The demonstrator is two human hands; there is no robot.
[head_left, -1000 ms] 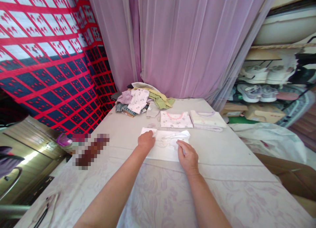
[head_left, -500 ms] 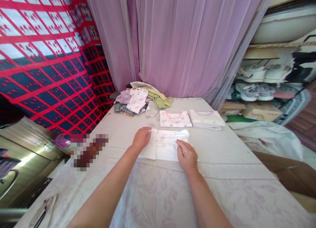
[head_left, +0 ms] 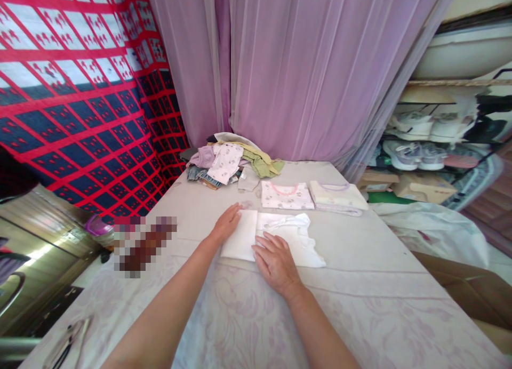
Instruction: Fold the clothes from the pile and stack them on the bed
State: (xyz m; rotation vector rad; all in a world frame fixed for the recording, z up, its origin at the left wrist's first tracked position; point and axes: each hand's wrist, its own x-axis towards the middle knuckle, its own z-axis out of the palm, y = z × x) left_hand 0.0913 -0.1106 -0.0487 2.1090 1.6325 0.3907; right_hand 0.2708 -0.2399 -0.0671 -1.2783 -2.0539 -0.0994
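Note:
A white garment (head_left: pixel 245 235), partly folded, lies on the sheet-covered bed (head_left: pixel 360 310) in front of me. Its left end forms a smooth folded panel, while the right part shows creases and a loose bunched edge. My left hand (head_left: pixel 227 223) rests at the garment's left edge with its fingers stretched out. Over the middle, beside the panel's fold, my right hand (head_left: pixel 277 261) lies palm down, fingers extended and slightly apart. Just beyond are a folded pink-trimmed printed top (head_left: pixel 287 197) and a folded cream top (head_left: pixel 338 196) with a lilac neckline.
A heap of mixed clothes (head_left: pixel 226 163) sits at the far left, before a purple curtain (head_left: pixel 280 81). A shoe rack holding sneakers (head_left: pixel 416 155) stands to the right, with a brown cardboard box (head_left: pixel 468 283) nearer. Straps (head_left: pixel 68 345) lie at the near left.
My right hand has moved left from the garment's right end to its middle, and its fingers have opened out flat. The right part of the garment now lies flatter. My left hand stays at the left edge.

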